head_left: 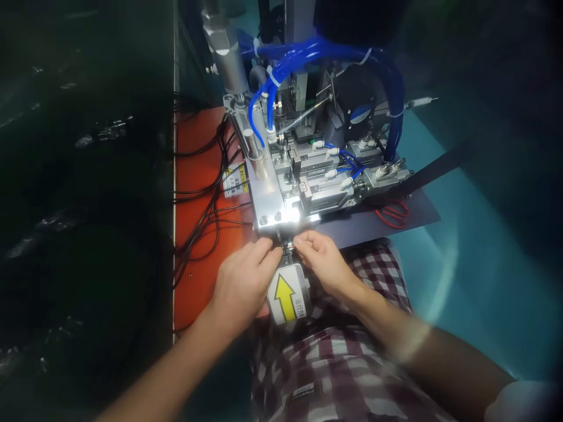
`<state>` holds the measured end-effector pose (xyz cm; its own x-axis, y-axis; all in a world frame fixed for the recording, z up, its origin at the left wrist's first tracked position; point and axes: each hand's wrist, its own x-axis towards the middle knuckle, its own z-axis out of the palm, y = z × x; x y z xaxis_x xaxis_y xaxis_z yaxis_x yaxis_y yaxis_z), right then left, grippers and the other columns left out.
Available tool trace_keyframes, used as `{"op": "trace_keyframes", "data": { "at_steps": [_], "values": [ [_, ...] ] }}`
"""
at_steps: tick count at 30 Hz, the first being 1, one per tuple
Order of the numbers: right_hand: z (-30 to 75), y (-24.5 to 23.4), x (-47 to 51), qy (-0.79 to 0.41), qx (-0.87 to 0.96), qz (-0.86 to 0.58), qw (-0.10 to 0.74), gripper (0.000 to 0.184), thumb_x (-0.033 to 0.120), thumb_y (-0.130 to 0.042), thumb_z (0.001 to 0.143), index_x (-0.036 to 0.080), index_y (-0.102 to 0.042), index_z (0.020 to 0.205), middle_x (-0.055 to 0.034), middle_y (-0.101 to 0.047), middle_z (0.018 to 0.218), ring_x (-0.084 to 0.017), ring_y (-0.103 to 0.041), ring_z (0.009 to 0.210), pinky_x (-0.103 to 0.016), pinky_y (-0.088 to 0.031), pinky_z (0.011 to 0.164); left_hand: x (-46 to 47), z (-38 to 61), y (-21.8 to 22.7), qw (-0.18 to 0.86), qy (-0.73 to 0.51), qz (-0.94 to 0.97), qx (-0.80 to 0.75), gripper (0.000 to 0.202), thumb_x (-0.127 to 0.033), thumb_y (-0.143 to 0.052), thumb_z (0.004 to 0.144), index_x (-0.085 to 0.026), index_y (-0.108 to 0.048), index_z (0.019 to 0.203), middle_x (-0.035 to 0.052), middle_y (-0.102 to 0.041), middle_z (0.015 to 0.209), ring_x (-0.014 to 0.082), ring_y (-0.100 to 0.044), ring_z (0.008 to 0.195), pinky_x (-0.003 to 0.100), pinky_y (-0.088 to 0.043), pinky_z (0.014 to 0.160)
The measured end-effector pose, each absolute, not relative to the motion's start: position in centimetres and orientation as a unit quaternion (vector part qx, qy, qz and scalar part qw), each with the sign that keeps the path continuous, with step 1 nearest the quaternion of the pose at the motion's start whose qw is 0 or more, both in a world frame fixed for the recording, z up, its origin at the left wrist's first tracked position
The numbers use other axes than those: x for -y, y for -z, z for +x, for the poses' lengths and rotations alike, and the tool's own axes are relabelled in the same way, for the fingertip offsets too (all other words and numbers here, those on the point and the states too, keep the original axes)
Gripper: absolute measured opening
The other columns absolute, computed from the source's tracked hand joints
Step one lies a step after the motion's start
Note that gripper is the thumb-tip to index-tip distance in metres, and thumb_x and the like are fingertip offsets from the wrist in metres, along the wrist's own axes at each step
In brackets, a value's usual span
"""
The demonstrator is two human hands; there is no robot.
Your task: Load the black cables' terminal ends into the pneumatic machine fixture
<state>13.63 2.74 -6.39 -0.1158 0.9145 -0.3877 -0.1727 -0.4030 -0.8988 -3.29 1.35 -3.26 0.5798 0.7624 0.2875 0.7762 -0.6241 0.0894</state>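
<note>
Both hands meet at the near end of a metal machine. My left hand is closed, fingertips bent down against the left side of the narrow track at the machine's front; what they grip is hidden. From the right, my right hand pinches with thumb and forefinger beside a small shiny metal piece. Whether the fingers hold that piece I cannot make out. Just below the fingertips is a rounded cover with a white label and yellow arrow.
Blue air hoses arch over the machine's cylinders. Black cables run across the orange-red board on the left. A red wire loop lies at right. Checkered cloth covers my lap. Blurred shiny bits show on the dark far left.
</note>
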Motion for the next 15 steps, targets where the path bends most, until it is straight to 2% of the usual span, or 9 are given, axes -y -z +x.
{"op": "trace_keyframes", "data": {
  "at_steps": [4, 7, 9, 12, 15],
  "values": [
    [13.7, 6.3, -2.9, -0.673, 0.353, -0.501, 0.414, 0.037, 0.051, -0.066, 0.072, 0.020, -0.047, 0.066, 0.0092, -0.038, 0.049, -0.007, -0.028, 0.045, -0.023, -0.020, 0.044, -1.4, -3.1, 2.6, 0.004, 0.108, -0.881, 0.461, 0.030, -0.006, -0.043, 0.084, -0.016, -0.065, 0.101, 0.0097, -0.065, 0.096, 0.0210, -0.062, 0.079, 0.029, -0.049, 0.060],
    [13.9, 6.1, -2.9, -0.670, 0.365, -0.495, 0.415, 0.038, 0.052, -0.066, 0.072, 0.020, -0.047, 0.066, 0.0094, -0.038, 0.050, -0.006, -0.028, 0.045, -0.023, -0.021, 0.045, -0.6, -3.9, 2.0, -0.093, 0.096, -0.852, 0.506, 0.038, -0.006, -0.037, 0.087, -0.019, -0.061, 0.114, 0.0079, -0.063, 0.100, 0.0181, -0.064, 0.083, 0.027, -0.052, 0.064],
    [14.1, 6.1, -2.9, -0.670, 0.371, -0.492, 0.415, 0.038, 0.052, -0.065, 0.072, 0.019, -0.047, 0.066, 0.0093, -0.039, 0.050, -0.006, -0.029, 0.045, -0.023, -0.021, 0.045, 0.5, -5.0, 1.8, -0.156, 0.141, -0.807, 0.552, 0.033, -0.011, -0.039, 0.090, -0.019, -0.057, 0.117, 0.0066, -0.064, 0.100, 0.0165, -0.064, 0.085, 0.026, -0.053, 0.069],
    [14.2, 6.3, -2.9, -0.669, 0.375, -0.490, 0.414, 0.038, 0.053, -0.065, 0.072, 0.020, -0.047, 0.066, 0.0096, -0.039, 0.050, -0.006, -0.028, 0.045, -0.023, -0.020, 0.045, 2.1, -7.1, 1.8, -0.194, 0.200, -0.743, 0.608, 0.018, -0.023, -0.051, 0.090, -0.019, -0.059, 0.105, 0.0037, -0.066, 0.093, 0.0156, -0.065, 0.082, 0.024, -0.053, 0.070],
    [14.2, 6.4, -2.8, -0.662, 0.384, -0.493, 0.414, 0.037, 0.051, -0.064, 0.074, 0.020, -0.047, 0.066, 0.0097, -0.038, 0.050, -0.006, -0.028, 0.044, -0.023, -0.020, 0.045, 1.9, -8.5, 1.5, -0.163, 0.181, -0.777, 0.580, 0.014, -0.022, -0.049, 0.091, -0.019, -0.062, 0.096, 0.0039, -0.067, 0.092, 0.0160, -0.064, 0.084, 0.026, -0.052, 0.074]
  ]
}}
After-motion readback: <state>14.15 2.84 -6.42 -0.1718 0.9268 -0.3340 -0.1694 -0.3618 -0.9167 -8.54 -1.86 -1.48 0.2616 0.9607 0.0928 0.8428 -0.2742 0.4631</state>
